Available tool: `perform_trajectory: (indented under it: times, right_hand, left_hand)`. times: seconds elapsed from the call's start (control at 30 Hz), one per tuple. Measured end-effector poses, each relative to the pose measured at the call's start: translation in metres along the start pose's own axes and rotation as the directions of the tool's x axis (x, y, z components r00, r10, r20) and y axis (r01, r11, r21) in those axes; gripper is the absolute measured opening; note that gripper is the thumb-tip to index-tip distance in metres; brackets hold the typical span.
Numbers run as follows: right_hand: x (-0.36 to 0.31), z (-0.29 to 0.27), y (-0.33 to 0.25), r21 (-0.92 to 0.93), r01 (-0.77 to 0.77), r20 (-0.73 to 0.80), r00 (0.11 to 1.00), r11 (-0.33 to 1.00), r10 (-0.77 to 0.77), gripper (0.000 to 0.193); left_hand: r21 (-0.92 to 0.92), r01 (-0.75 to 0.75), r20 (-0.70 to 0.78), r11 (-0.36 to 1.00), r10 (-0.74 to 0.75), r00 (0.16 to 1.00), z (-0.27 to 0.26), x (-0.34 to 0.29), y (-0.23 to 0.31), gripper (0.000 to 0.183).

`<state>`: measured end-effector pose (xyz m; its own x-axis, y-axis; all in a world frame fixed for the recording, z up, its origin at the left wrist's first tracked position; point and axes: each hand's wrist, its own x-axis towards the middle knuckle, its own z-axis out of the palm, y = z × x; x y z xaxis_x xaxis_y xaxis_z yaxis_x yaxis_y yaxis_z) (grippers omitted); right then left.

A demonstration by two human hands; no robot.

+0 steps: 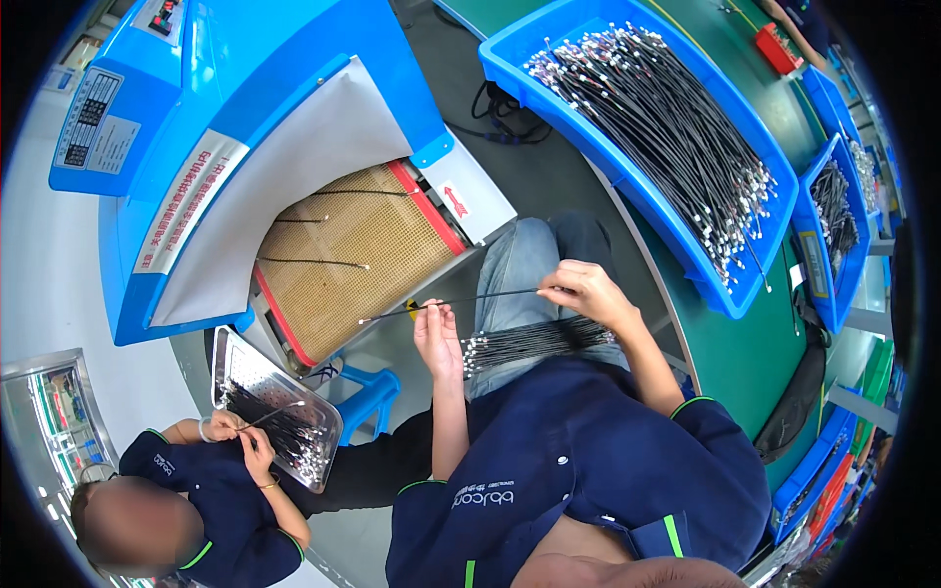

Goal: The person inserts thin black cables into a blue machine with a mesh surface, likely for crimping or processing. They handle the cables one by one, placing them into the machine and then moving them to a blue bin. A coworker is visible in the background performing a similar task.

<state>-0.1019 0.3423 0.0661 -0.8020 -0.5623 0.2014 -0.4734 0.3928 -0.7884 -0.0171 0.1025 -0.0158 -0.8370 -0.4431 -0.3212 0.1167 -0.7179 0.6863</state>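
— Workshop interior: grey floor (372, 539), green counter (676, 333) along the right side. Nearest entry?
— One bundle of thin black cables (520, 345), pale connectors at the left end, laid crosswise over blue trousers (520, 260), on the lap.
— Above that?
— One single black cable (490, 296), held out nearly straight above the bundle, left end toward the machine side.
— State of hands?
— Left hand (437, 338): thumb and fingertips pinched on the cable, short length with pale tip projecting beyond. Right hand (588, 294): pinched on the opposite end, connector there hidden by fingers.
— Next, leftward?
— One blue stool (371, 397). One metal tray (227, 358), loaded with loose black cables, before a co-worker (235, 490) in dark blue; both co-worker's hands (257, 456) at a dark cable above the tray.
— Beyond?
— One blue machine (323, 44), pale-lined opening; tan mesh belt (363, 235) between red edges, three black cables lying apart on top.
— On the counter?
— One large blue bin (505, 64), heaped with black cables, white connectors at both ends. Farther right: one smaller blue bin (838, 306), also holding cables.
— Farthest?
— One small red bin (779, 49), another person's forearm (804, 39) just beside.
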Motion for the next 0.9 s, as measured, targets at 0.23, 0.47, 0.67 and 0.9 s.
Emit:
perform_trajectory:
  times: [0.23,0.47,0.67,0.9]
  right_hand:
    - [0.005,-0.002,0.0,-0.038,-0.031,-0.023,0.999,0.999,0.03,0.021]
    - [-0.003,-0.003,0.014,-0.085,-0.181,-0.019,0.983,0.98,0.18,0.028]
    - [-0.02,0.01,0.028,-0.079,-0.2,0.08,0.975,0.977,0.206,0.021]
    - [-0.028,0.019,0.028,-0.11,-0.229,0.182,0.952,0.967,0.246,0.02]
  left_hand:
    - [0.001,0.047,-0.018,0.999,-0.047,0.999,0.003,0.012,0.003,0.011]
    - [0.019,0.008,-0.033,1.0,-0.007,0.999,-0.008,0.055,0.028,0.012]
    - [0.189,-0.074,-0.062,0.979,0.087,0.994,-0.02,0.121,0.07,0.016]
    - [0.213,-0.052,-0.108,0.976,0.076,0.991,-0.038,0.176,0.099,0.017]
